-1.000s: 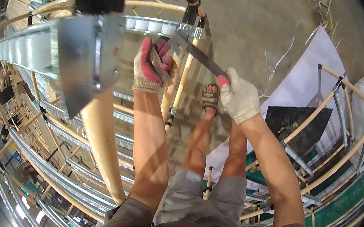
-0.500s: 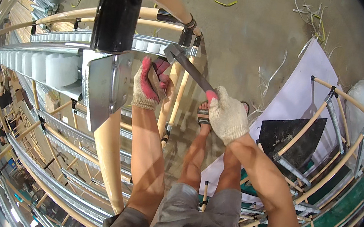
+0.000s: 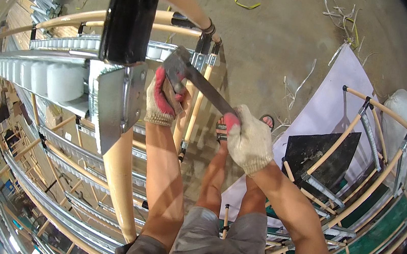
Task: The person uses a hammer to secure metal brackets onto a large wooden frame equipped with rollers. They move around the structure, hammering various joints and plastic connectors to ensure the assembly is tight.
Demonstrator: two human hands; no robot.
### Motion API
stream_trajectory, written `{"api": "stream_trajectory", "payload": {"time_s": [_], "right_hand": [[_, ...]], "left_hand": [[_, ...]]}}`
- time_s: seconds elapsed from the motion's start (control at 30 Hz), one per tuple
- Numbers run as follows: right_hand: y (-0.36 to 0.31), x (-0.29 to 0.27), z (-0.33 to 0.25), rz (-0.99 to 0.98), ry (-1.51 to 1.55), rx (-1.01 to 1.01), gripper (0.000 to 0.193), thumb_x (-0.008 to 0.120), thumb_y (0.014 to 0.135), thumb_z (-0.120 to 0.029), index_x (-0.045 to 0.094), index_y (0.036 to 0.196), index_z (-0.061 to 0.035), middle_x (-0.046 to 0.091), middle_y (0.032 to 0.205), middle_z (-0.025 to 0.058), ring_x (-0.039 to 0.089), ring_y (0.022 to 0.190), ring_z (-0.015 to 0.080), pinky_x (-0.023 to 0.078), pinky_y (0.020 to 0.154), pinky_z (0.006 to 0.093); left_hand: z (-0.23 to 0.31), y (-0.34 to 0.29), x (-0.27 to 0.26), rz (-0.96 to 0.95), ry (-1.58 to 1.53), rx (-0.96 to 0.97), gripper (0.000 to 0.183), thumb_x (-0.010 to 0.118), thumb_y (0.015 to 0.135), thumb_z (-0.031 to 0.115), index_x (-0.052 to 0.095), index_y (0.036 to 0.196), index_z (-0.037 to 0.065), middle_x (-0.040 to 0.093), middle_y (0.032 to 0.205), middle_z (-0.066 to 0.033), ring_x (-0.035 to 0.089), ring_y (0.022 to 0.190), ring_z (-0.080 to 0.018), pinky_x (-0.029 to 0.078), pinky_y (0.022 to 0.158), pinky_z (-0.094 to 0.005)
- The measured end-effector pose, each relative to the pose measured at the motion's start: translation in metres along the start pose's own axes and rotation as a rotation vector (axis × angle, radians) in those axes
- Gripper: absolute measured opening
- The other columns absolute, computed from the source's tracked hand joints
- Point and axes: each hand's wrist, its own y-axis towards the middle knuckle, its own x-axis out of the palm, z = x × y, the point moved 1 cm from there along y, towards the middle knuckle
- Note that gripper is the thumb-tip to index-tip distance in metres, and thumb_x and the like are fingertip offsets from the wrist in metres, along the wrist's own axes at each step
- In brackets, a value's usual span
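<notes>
My right hand (image 3: 250,139), in a white knit glove with pink fingertips, is closed round the handle of a hammer (image 3: 208,90). The hammer's dark head is just above my left hand (image 3: 161,102), overlapping its fingers in view. That hand, gloved alike with a pink palm, is closed on a flat brownish strip (image 3: 174,97) whose kind I cannot make out. Left of it stands a silver metal bracket (image 3: 122,101) at the end of a roller track with white rollers (image 3: 60,80). A black pipe joint (image 3: 129,19) rises above the bracket, with a cream pipe (image 3: 123,183) below.
Racks of cream pipes and roller tracks (image 3: 76,174) fill the left side. At right lie a white sheet (image 3: 315,100), a black sheet (image 3: 324,150) and another pipe frame (image 3: 369,197). A white sack (image 3: 404,120) is beyond. Loose straps (image 3: 344,17) lie on the floor.
The hammer head has moved left and slightly down, closer over my left hand. My right hand has lowered a little. My left hand keeps its grip beside the bracket.
</notes>
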Motion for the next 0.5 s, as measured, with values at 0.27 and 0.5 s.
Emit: {"api": "stream_trajectory", "payload": {"time_s": [0.27, 0.5], "right_hand": [[0.008, 0.021, 0.017, -0.052, -0.026, 0.271, 0.022, 0.052, 0.095, -0.025, 0.054, 0.102, -0.0045, 0.066, 0.08, 0.0222, 0.064, 0.078, 0.044, 0.049, 0.065, 0.0518], [-0.024, -0.002, 0.02, 0.118, 0.028, -0.032, 0.026, 0.05, 0.092, -0.02, 0.057, 0.104, 0.0012, 0.064, 0.082, 0.0238, 0.063, 0.08, 0.0472, 0.049, 0.067, 0.0489]], "left_hand": [[0.003, 0.01, 0.001, 0.012, 0.039, -0.046, 0.043, 0.064, 0.092, 0.043, 0.057, 0.113, 0.007, 0.063, 0.101, -0.0087, 0.054, 0.06, -0.0167, 0.041, 0.047, -0.0244], [-0.017, 0.0, 0.005, 0.052, 0.528, 0.515, 0.036, 0.053, 0.1, 0.031, 0.057, 0.123, 0.003, 0.064, 0.111, -0.0114, 0.062, 0.079, -0.0157, 0.052, 0.059, -0.0267]]}}
